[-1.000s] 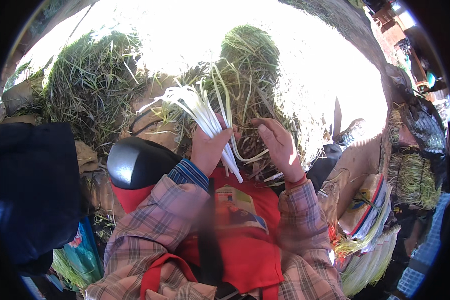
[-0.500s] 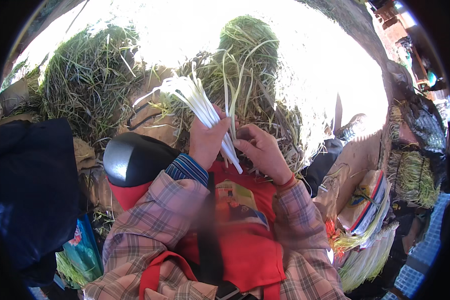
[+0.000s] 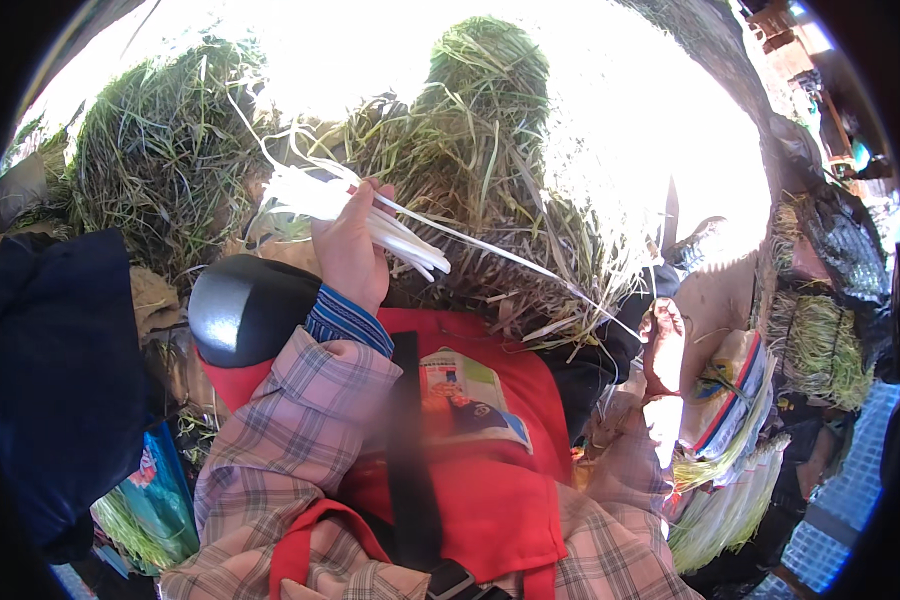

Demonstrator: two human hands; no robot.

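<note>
My left hand is closed round a bunch of long white plant stalks. Their cut ends point right, and the paler leafy ends fan out at left. From that bunch a single thin pale strand runs tautly down to the right. At its far end my right hand pinches it, partly washed out by sunlight. Whether the strand is a whole stalk or a peeled layer, I cannot tell.
Heaps of green leafy stalks lie at left, with another grassy mound ahead. Dry trimmings surround the mound. A black-topped knee juts up beside my left forearm. At right are a printed sack and bundled green stalks.
My hands have drawn apart: the right has swung out to the right with the strand's end, and the left has moved left and up, tilting the bunch flatter.
</note>
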